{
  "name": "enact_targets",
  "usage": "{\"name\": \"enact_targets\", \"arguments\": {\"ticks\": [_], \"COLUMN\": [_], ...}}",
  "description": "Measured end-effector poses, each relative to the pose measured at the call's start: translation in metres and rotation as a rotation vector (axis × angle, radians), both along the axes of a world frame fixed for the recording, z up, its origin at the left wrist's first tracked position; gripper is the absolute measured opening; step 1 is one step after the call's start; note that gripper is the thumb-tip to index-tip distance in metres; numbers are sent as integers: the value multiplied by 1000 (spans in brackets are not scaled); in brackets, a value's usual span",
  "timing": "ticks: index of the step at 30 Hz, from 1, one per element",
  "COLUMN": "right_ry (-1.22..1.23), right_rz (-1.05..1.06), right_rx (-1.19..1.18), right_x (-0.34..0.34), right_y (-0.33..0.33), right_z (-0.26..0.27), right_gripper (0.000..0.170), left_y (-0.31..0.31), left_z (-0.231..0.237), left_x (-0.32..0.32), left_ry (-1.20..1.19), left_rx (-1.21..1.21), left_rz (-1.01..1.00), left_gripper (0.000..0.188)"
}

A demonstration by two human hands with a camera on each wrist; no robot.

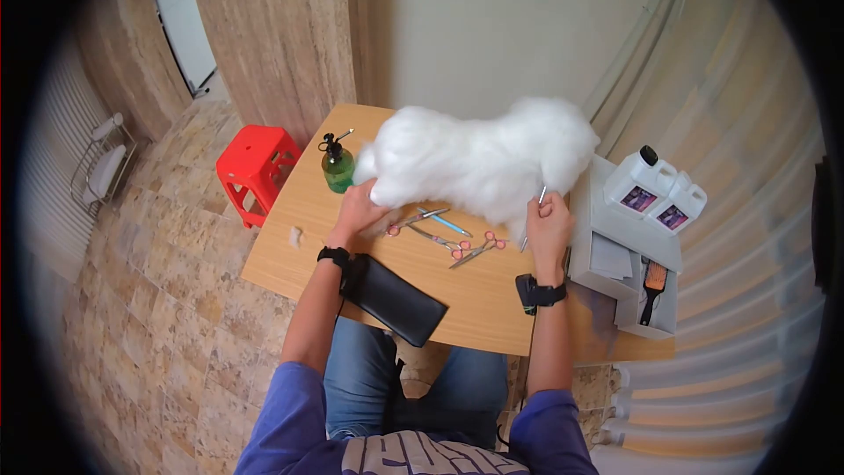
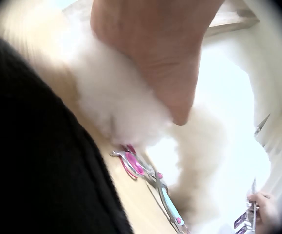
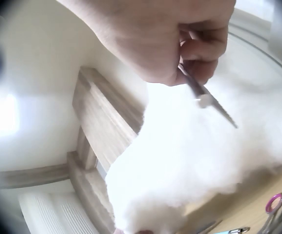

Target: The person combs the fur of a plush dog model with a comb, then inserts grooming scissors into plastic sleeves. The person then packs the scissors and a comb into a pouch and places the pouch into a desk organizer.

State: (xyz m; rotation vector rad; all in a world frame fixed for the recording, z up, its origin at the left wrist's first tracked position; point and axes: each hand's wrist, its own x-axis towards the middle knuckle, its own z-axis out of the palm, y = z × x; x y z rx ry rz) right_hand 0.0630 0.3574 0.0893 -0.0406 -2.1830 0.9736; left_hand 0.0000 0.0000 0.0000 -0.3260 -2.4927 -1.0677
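A white furry animal-shaped figure [image 1: 466, 154] lies across the table. At its left end, my left hand [image 1: 359, 211] grips a fluffy part; in the left wrist view the thumb side of that hand [image 2: 155, 53] lies against the white fur [image 2: 126, 102], with the other fingertips hidden. Near the figure's right end, my right hand [image 1: 549, 224] holds a thin metal comb, whose teeth show in the left wrist view [image 2: 251, 214]. The right wrist view shows the curled fingers of this hand [image 3: 170, 44] around the comb [image 3: 219, 109], which points down over the fur.
Several pink-handled scissors [image 1: 479, 249] and a blue tool [image 1: 444, 222] lie in front of the figure. A green spray bottle [image 1: 338, 167] stands left, a black case [image 1: 396, 299] near the front edge. White jugs [image 1: 640, 183] and a brush [image 1: 653, 286] are right; a red stool [image 1: 257, 158] is left.
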Motion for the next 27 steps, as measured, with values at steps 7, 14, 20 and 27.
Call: {"name": "enact_targets", "arguments": {"ticks": [7, 14, 20, 27], "right_ry": [11, -81, -90, -44], "right_rz": [590, 626, 494, 181], "right_rx": [-5, -154, -151, -138], "right_x": [14, -63, -66, -68], "right_y": [-94, -139, -126, -61], "right_z": [43, 18, 17, 26], "right_gripper": [24, 30, 30, 29], "left_y": [-15, -19, -14, -22], "left_z": [-20, -25, -19, -37], "left_x": [-2, -4, 3, -6], "left_ry": [-78, -156, -180, -180], "left_rx": [271, 363, 434, 405], "left_rz": [-155, -197, -215, -192], "left_gripper": [45, 44, 43, 43]}}
